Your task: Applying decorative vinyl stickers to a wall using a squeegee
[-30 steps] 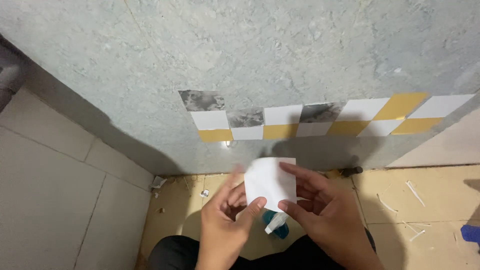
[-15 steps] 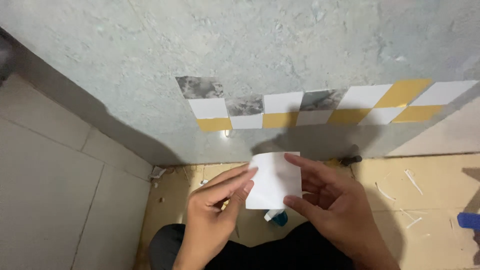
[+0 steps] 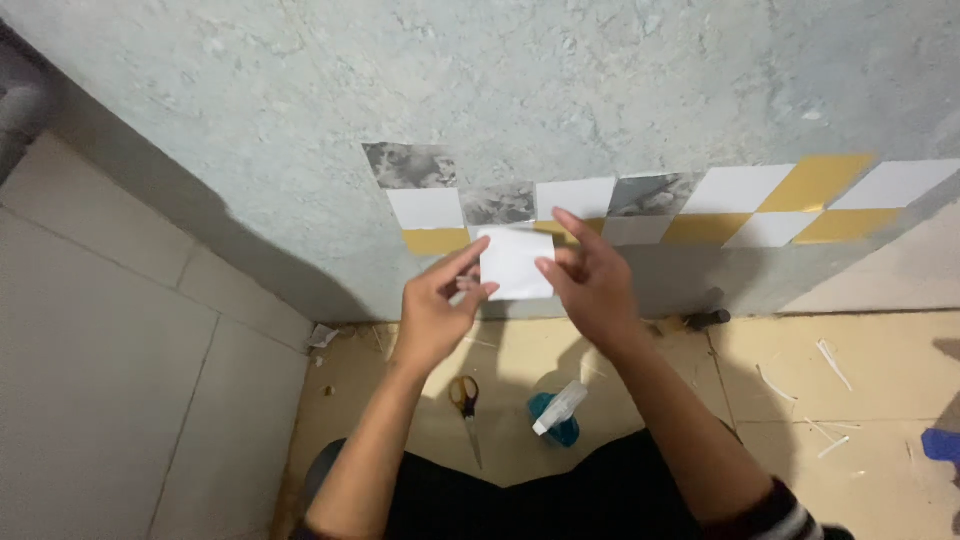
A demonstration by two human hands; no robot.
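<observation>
Head view: both hands are up in front of the wall [image 3: 300,90], and they hold a white square [image 3: 516,262] between them. The left hand [image 3: 438,310] pinches the square's left edge with thumb and fingers. The right hand [image 3: 590,280] holds the right edge, with its fingers spread out. The square is right at the row of tiles [image 3: 700,205] on the wall, which are white, yellow and grey. It covers part of the row, next to a yellow tile [image 3: 434,241]. I cannot tell if the square touches the wall.

Half a second ago the hands were lower, and the square was over the floor, under the tile row. Now the hands and the square have gone up to the row. The arms reach out more.

Down on the floor [image 3: 880,380] lie scissors [image 3: 466,402] with yellow handles. Just beside them is a spray bottle [image 3: 557,413], white on top and blue below. Both were partly hidden by the hands before and now show clearly. Small white scraps [image 3: 832,364] lie to the right.
</observation>
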